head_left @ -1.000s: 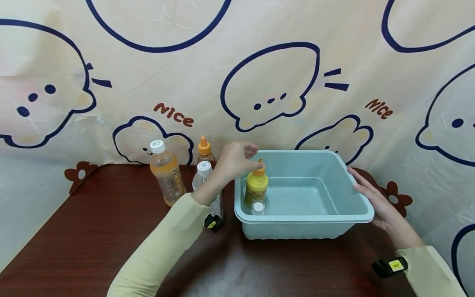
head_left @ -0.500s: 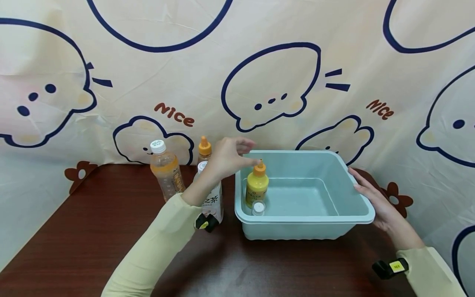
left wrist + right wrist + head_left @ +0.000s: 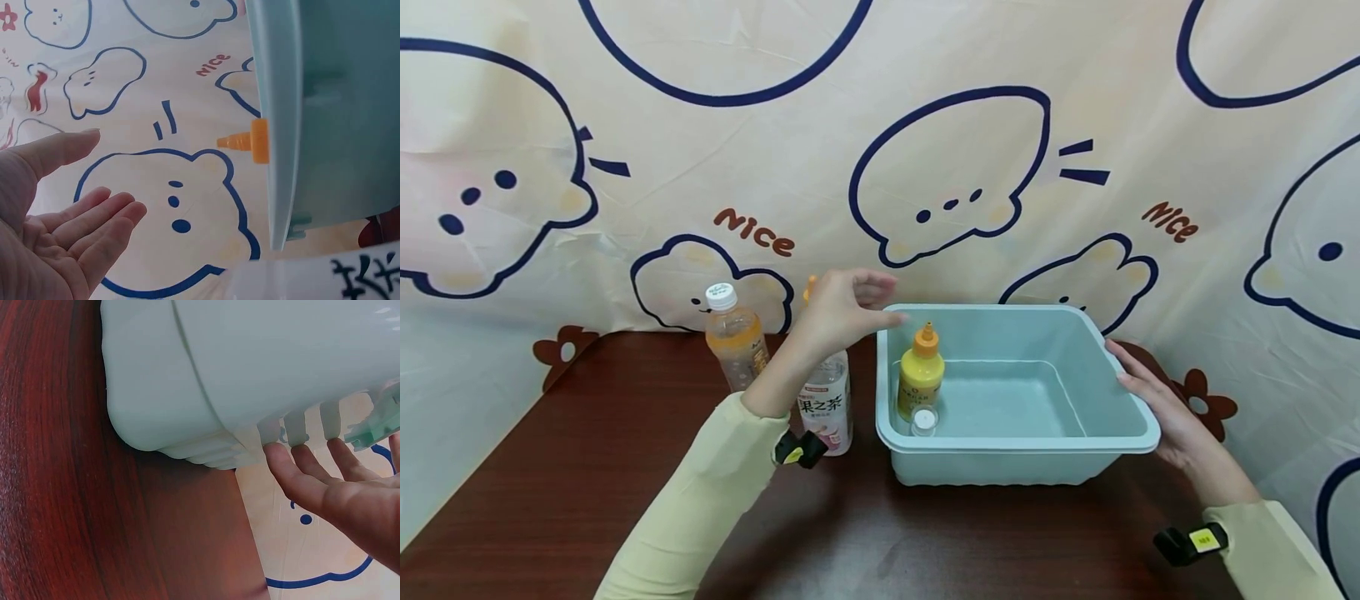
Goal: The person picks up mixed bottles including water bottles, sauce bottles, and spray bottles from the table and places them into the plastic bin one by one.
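Note:
My left hand (image 3: 842, 312) hovers above the bottles left of the light-blue plastic bin (image 3: 1015, 446), its fingers loosely spread and nothing in them; the left wrist view also shows the palm bare. Inside the bin at its left end stands a yellow squeeze bottle (image 3: 919, 379) with an orange nozzle cap. In front of it is a small clear bottle with a white cap (image 3: 924, 419). My right hand (image 3: 1161, 417) touches the bin's right side. In the right wrist view its extended fingertips (image 3: 275, 453) meet the outer wall just under the rim.
A labelled clear bottle (image 3: 827, 408) stands left of the bin, partly behind the left forearm. Farther left is an orange-topped drink bottle with a white cap (image 3: 722, 296). An orange nozzle (image 3: 809, 287) peeks out behind my hand. A printed cloth (image 3: 947, 167) backs the dark wooden table (image 3: 970, 550).
My left hand has drawn away from the yellow bottle's cap, leftward and slightly up, leaving that bottle standing in the bin. The right hand and bin have stayed put.

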Demonstrator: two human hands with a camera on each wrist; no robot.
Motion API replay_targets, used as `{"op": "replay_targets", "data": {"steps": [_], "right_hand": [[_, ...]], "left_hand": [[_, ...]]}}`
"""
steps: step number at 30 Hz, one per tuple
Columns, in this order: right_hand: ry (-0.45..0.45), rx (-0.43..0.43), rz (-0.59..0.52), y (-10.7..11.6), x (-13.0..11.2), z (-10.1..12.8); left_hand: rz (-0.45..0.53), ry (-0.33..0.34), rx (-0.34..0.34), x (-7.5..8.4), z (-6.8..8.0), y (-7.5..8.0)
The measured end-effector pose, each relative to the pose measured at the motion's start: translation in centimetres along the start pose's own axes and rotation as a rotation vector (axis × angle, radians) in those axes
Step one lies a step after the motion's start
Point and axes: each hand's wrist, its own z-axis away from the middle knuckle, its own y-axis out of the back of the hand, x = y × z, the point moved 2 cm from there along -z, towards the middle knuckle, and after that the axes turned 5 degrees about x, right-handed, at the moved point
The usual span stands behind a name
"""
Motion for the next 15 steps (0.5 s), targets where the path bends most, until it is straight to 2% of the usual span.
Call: {"op": "replay_targets", "data": {"steps": [8, 15], "right_hand": [[0.007, -0.009, -0.010, 0.1, 0.1, 0.0], [-0.003, 0.008, -0.004, 0.1, 0.0, 0.0]], "left_hand": [[0.054, -0.005, 0.005, -0.2, 0.4, 1.1], [0.051, -0.022, 0.023, -0.3, 0.9, 2.0]]}}
